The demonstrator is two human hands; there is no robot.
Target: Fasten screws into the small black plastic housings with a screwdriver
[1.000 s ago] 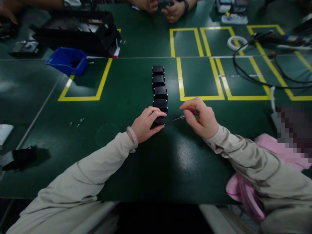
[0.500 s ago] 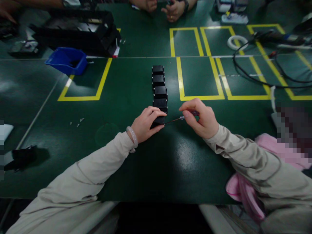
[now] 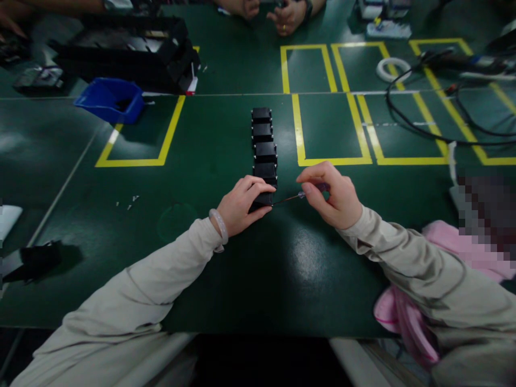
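My left hand (image 3: 246,203) is closed around the nearest black block (image 3: 263,199), thumb in front and fingers over its top. That block is the near end of a row of similar black blocks (image 3: 265,151), which have small shiny screws along their sides. In my right hand (image 3: 332,194) is a screwdriver (image 3: 291,198), its handle mostly hidden by the fingers. The thin shaft points left, and its tip meets the right side of the held block near the lower corner.
Several small screws (image 3: 133,201) lie on the green table left of my hands. A blue bin (image 3: 110,100) stands at the far left by a long black housing (image 3: 124,51). Black cables (image 3: 427,126) loop at right. Another person's hands (image 3: 287,17) are across the table.
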